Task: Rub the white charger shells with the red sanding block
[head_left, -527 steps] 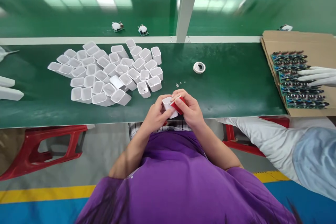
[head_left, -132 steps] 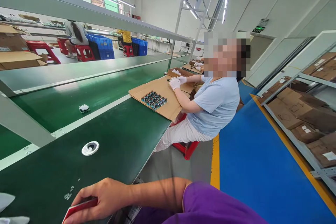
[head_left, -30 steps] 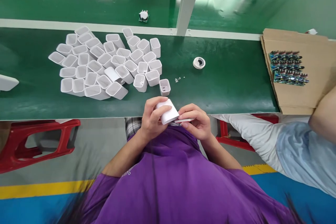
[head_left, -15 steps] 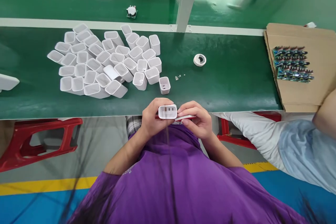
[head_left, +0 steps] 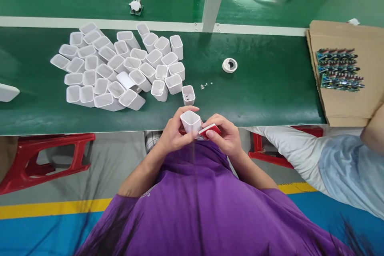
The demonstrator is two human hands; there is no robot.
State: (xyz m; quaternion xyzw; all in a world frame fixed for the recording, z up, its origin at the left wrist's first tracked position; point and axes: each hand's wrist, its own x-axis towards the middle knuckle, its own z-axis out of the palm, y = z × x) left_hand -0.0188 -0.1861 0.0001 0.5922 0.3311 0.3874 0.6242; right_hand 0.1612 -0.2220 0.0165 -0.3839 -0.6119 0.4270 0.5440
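My left hand is closed round a white plastic charger housing, its open end facing up toward me and its inner floor out of sight. Pinched in my right hand is a flat red-and-white piece, red face up; its exact kind is unclear. That piece sits close against the right side of the housing, and I cannot tell if they touch. Just beyond my hands a single housing with slots in its floor stands on the green bench.
Many similar white housings stand grouped on the green bench at left. A white tape roll and small white crumbs lie right of centre. Circuit boards rest on cardboard near another person's arm.
My left hand has tilted the housing, so its slotted floor no longer shows. The flat piece in my right hand has turned, and its red face now shows. My view has shifted slightly.
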